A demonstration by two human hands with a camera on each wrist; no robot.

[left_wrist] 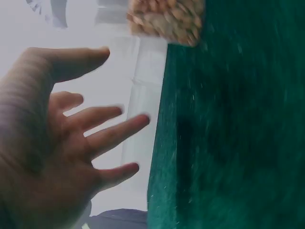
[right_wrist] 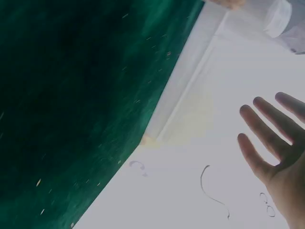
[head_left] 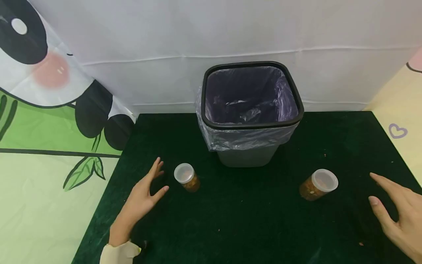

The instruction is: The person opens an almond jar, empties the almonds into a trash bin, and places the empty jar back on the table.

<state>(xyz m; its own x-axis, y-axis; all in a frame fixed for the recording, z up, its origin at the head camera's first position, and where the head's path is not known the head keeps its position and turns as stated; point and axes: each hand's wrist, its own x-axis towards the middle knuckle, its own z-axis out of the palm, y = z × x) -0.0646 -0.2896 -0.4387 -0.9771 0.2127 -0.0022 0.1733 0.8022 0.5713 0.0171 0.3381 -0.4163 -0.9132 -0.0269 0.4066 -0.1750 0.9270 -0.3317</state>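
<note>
Two small clear jars with whitish lids stand on the dark green cloth. The left jar (head_left: 190, 182) has brown contents, which look like nuts or beans in the left wrist view, where part of the jar (left_wrist: 167, 20) shows at the top. Just left of it is my left hand (head_left: 140, 200), thumb and fingers spread, holding nothing. The right jar (head_left: 311, 187) also has brown contents and appears tilted in the head view. My right hand (head_left: 400, 211) is off to its right, fingers extended and apart from it; the right wrist view shows this hand (right_wrist: 281, 152) with fingers spread.
A grey bin (head_left: 248, 157) with a black rim and a translucent plastic liner stands at the back middle of the green cloth (head_left: 237, 220). White fabric (head_left: 158, 69) hangs behind. A cartoon-printed sheet (head_left: 59, 128) borders the left side. Small crumbs dot the cloth.
</note>
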